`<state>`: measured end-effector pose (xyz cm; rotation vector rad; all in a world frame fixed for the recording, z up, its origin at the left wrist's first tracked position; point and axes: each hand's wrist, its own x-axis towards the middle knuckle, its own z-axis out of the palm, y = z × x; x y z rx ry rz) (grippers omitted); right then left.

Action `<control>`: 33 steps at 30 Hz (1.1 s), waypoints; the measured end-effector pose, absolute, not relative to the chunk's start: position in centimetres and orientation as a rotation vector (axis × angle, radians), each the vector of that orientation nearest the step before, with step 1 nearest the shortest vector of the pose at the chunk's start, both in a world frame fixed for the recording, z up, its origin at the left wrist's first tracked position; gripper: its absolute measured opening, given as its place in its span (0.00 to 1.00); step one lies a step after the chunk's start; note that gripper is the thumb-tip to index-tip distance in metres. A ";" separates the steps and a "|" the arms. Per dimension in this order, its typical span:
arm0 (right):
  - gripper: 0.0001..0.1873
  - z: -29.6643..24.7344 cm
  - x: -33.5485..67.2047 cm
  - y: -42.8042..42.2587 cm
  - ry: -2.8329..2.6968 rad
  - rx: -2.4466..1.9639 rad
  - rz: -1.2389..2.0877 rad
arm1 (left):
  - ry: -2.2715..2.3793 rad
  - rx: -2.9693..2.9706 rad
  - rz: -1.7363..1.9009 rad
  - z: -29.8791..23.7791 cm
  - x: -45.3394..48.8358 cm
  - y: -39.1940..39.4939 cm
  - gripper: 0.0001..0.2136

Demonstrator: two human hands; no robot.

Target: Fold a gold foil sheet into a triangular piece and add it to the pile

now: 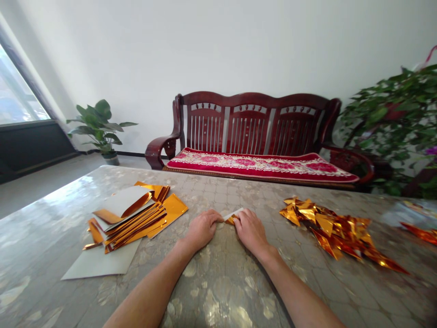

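My left hand (202, 228) and my right hand (250, 230) rest knuckles-up on the table (218, 291), close together. Between them they pinch a small piece of gold foil paper (233, 216), white on one side, partly folded. Both hands have their fingers curled down onto the paper, which is mostly hidden under them. A stack of flat gold foil sheets (136, 216) lies to the left of my left hand. A heap of folded gold foil pieces (336, 232) lies to the right of my right hand.
A white sheet (99, 264) lies under the stack's near edge. A dark wooden bench with a red cushion (252, 136) stands behind the table. Potted plants stand at back left (99, 125) and at the right (396, 118). More gold foil (421, 233) lies at the far right.
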<state>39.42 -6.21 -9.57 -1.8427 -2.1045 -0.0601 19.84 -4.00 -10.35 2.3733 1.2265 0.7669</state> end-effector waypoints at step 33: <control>0.09 -9.7 39.8 -6.0 -2.038 -1.868 0.009 | 1.621 2.175 0.610 -9.0 22.6 -3.3 0.08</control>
